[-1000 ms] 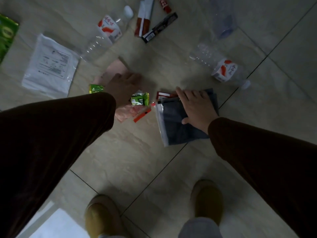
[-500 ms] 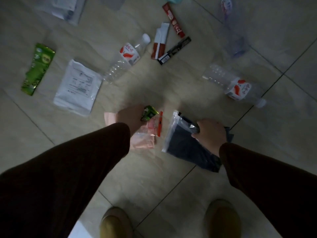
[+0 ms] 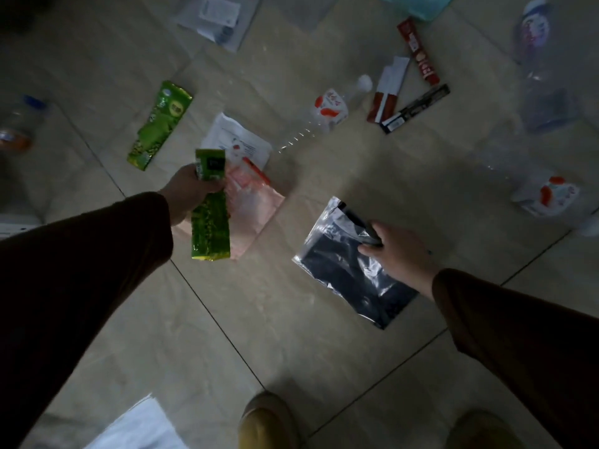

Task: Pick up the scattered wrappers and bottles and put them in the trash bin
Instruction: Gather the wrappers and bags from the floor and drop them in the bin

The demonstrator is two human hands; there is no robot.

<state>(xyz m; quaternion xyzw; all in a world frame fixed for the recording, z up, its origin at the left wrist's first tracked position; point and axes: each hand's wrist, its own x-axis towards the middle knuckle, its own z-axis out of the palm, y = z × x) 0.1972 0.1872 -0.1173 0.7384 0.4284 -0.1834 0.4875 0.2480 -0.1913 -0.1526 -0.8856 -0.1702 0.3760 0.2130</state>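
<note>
My left hand [image 3: 191, 192] is raised above the floor, shut on a green wrapper [image 3: 210, 222] and a pink zip bag [image 3: 251, 205] that hang from it. My right hand [image 3: 400, 254] grips the top edge of a dark zip bag [image 3: 340, 273], lifted off the tiles. On the floor lie another green wrapper [image 3: 160, 124], a white pouch [image 3: 246, 144], a clear bottle with a red-and-white label [image 3: 327, 111], a second such bottle [image 3: 538, 192] at the right, and red [image 3: 418, 50], red-white [image 3: 387, 92] and black [image 3: 416, 108] wrappers. No trash bin is in view.
A large clear bottle [image 3: 541, 72] lies at the far right, an orange-capped jar [image 3: 16, 131] at the far left, a white packet [image 3: 217, 14] at the top. My two yellow slippers [image 3: 269, 422] stand at the bottom edge. A white sheet [image 3: 139, 429] lies bottom left.
Both hands have risen from the floor with their items. The green wrapper now hangs unfolded from my left hand, and the view has pulled back, showing more litter.
</note>
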